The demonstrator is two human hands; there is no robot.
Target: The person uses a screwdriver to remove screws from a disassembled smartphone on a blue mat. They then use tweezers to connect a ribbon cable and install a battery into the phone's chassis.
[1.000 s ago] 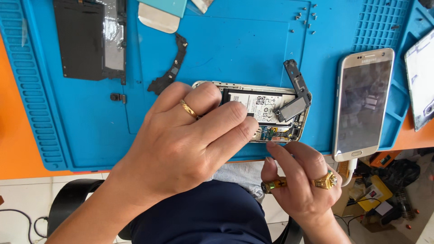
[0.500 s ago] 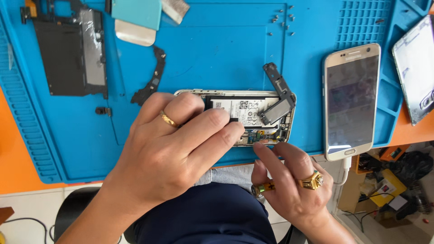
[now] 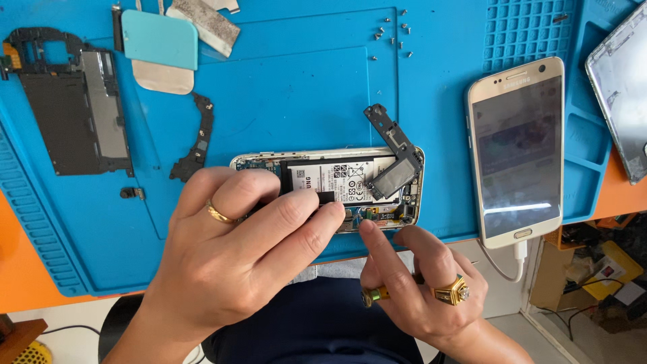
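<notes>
Upper left of the frame, a black inner frame panel (image 3: 71,111) lies flat on my blue work mat (image 3: 283,87). Just right of it, a teal card (image 3: 160,39) overlaps a tan one (image 3: 162,77). A curved black bracket (image 3: 197,138) sits below them. Loose screws (image 3: 394,34) dot the top centre. On the right, a gold phone (image 3: 517,152) lies face up, white cable (image 3: 519,253) plugged in. The orange counter (image 3: 20,269) peeks out lower left.
</notes>
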